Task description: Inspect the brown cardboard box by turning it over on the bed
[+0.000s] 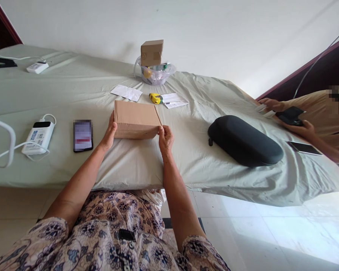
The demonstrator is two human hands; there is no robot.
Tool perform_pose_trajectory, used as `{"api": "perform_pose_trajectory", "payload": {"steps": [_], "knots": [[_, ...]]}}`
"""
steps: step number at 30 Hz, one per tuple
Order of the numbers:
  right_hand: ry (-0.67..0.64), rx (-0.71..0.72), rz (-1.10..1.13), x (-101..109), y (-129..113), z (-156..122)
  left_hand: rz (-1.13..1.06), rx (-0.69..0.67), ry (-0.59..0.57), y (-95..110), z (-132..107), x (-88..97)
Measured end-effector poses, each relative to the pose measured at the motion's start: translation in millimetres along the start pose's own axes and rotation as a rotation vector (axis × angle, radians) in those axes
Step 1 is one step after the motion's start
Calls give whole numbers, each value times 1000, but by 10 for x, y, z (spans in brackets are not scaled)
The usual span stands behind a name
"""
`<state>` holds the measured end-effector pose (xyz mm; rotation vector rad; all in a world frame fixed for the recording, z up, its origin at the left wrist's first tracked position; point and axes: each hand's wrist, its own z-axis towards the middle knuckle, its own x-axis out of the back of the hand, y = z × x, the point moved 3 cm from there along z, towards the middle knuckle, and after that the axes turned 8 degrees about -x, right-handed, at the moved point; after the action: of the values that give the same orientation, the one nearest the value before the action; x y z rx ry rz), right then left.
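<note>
A brown cardboard box (pixel 137 118) is in front of me on the cloth-covered table (pixel 192 158). My left hand (pixel 109 132) grips its left side, the thumb on the near face and the other fingers mostly hidden behind the edge. My right hand (pixel 165 139) pinches the box's near right corner, where a flap edge stands out slightly. Just beyond the box lie a yellow tape measure (pixel 154 98), a paper with a pen on it (pixel 173 101) and a white paper packet (pixel 126 92). Left of my left hand is a phone (pixel 83 135).
A white power bank (pixel 38 137) with cables lies at left. At the back, a second cardboard box (pixel 151 52) rests on a clear plastic basket (pixel 158 77). A black hard case (pixel 245 141) lies at right, near another phone (pixel 304 148) and a person holding a dark object (pixel 290 115).
</note>
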<state>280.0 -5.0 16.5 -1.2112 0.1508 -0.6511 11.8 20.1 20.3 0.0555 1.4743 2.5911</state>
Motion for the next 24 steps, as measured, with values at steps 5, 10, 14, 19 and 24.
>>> {"api": "perform_pose_trajectory", "payload": {"steps": [5, 10, 14, 19, 24], "knots": [[-31, -52, 67, -1, -6, 3, 101, -43, -12, 29, 6, -5], [-87, -57, 148, -56, 22, 14, 124, -54, 47, 129, 8, -4], [-141, -32, 107, -109, 50, 9, 138, -81, 148, 178, 8, 20], [-163, -47, 100, -119, 77, 6, 155, -88, 211, 116, 13, 60], [-188, -17, 35, -108, 88, 2, 144, -50, 258, 8, 19, 133]]}}
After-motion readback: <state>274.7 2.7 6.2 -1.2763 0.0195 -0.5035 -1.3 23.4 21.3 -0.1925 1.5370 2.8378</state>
